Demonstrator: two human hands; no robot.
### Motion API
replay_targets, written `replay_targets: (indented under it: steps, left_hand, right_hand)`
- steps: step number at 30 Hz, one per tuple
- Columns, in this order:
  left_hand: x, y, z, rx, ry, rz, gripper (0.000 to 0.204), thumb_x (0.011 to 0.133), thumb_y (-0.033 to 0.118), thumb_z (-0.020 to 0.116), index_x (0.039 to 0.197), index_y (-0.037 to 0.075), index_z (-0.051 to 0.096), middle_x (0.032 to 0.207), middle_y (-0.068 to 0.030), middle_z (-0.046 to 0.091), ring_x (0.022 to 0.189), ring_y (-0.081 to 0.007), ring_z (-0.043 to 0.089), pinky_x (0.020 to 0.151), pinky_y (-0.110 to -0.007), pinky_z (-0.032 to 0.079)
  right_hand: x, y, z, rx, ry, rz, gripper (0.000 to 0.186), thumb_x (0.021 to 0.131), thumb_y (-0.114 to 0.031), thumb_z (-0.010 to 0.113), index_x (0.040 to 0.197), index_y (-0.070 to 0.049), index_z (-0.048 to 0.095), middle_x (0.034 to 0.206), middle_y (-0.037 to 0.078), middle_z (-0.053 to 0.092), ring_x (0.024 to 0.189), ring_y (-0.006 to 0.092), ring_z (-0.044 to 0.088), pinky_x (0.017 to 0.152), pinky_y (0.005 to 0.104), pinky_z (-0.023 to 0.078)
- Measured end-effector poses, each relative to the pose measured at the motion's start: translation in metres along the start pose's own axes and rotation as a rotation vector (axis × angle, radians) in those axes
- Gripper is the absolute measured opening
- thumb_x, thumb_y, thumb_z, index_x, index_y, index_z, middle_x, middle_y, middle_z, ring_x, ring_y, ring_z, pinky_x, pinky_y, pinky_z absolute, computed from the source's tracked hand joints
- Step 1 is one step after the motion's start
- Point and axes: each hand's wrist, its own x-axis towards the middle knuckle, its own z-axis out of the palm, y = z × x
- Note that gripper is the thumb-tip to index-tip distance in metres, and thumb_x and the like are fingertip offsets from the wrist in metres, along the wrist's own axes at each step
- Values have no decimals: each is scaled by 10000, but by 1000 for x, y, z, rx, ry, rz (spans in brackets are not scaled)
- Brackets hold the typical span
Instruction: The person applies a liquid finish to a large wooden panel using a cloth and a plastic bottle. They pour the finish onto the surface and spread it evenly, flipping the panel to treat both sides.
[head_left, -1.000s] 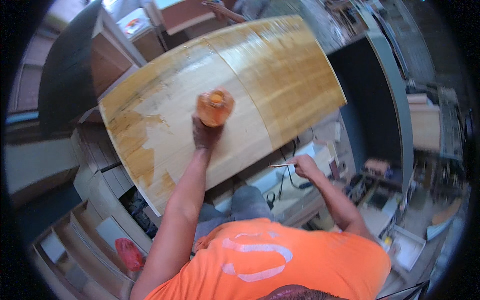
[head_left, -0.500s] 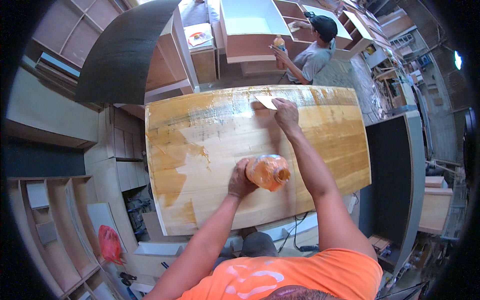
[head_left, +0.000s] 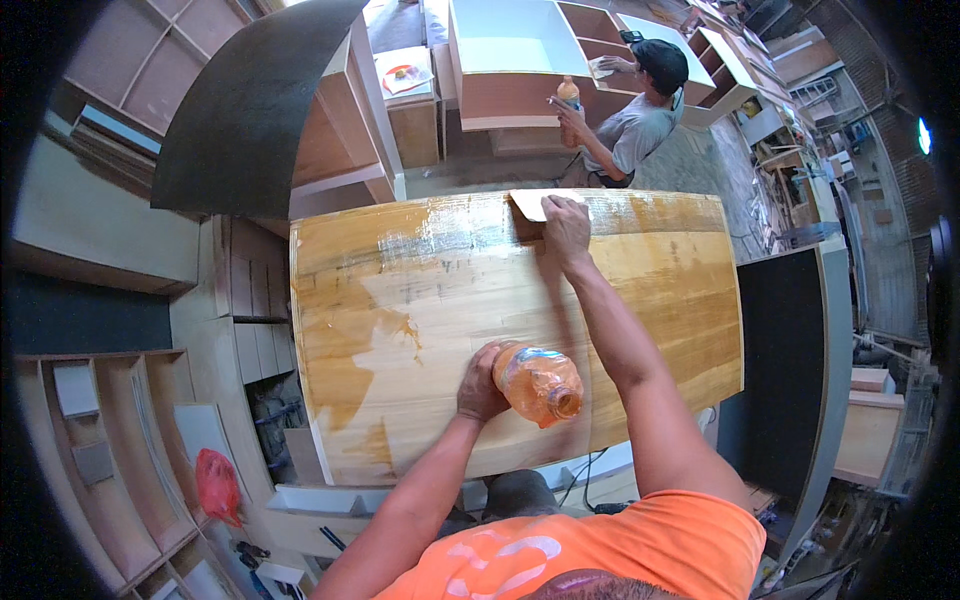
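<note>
In front of me lies a wide wooden panel [head_left: 460, 330], partly coated with a wet, amber-coloured liquid that shines along its far edge and left side. My left hand [head_left: 483, 382] is closed around a clear plastic bottle [head_left: 540, 383] smeared with orange. The bottle is tilted above the panel's middle, its open mouth toward me on the right. My right hand [head_left: 568, 228] pinches a flat, pale spreader [head_left: 530, 204] near the panel's far edge. Wet streaks lie on the wood to both sides of that spreader.
Past the far edge a co-worker [head_left: 640, 120] holds an orange bottle [head_left: 568, 97] beside a white-lined cabinet [head_left: 510, 45]. A dark curved panel [head_left: 240, 120] stands at far left. A black-faced board [head_left: 785, 340] stands right. A red plastic bag [head_left: 217, 487] lies lower left.
The spreader in my right hand has turned and come closer to the far edge. My left hand has tipped the bottle more toward me. The whole view has shifted slightly.
</note>
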Motion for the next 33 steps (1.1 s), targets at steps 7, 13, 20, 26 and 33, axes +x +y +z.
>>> replay_targets:
  steps: [7, 13, 20, 26, 33]
  left_hand:
    - [-5, -5, 5, 166, -18, 64, 864, 680, 237, 848, 1325, 47, 306, 1270, -177, 484, 1200, -380, 505, 1033, -455, 435]
    - [-43, -44, 43, -92, -95, -173, 819, 712, 208, 818, 1335, 43, 313, 1262, -176, 477, 1184, -386, 508, 1026, -447, 437]
    - [0, -3, 14, 147, -142, 10, 610, 718, 227, 799, 1209, 44, 487, 1178, -164, 537, 1139, -349, 525, 969, -442, 444]
    - [37, 57, -31, -181, -196, -83, 422, 719, 90, 755, 1095, 37, 570, 988, -148, 614, 1005, -317, 597, 901, -401, 467]
    - [50, 76, -54, -184, -153, 119, 454, 704, 102, 768, 1114, 48, 580, 1078, -134, 614, 1040, -329, 589, 916, -437, 462]
  right_hand:
    - [7, 5, 6, -10, -20, -5, 153, 840, -118, 522, 785, -101, 664, 846, 77, 681, 859, 250, 657, 792, 399, 469]
    - [-8, 3, -21, -103, -350, -69, 177, 802, -132, 566, 731, -103, 726, 821, 138, 709, 784, 280, 692, 722, 434, 494]
    - [-167, 27, -84, -20, -443, 2, 153, 773, -136, 591, 718, -94, 727, 784, 149, 700, 756, 291, 699, 621, 423, 528]
    - [-347, -8, -178, -13, -627, 121, 95, 734, -123, 599, 715, -119, 693, 724, 131, 660, 706, 315, 669, 638, 449, 528]
    - [-458, -69, -257, 381, -919, 527, 344, 671, -87, 607, 941, -230, 767, 781, 229, 656, 765, 406, 635, 672, 439, 532]
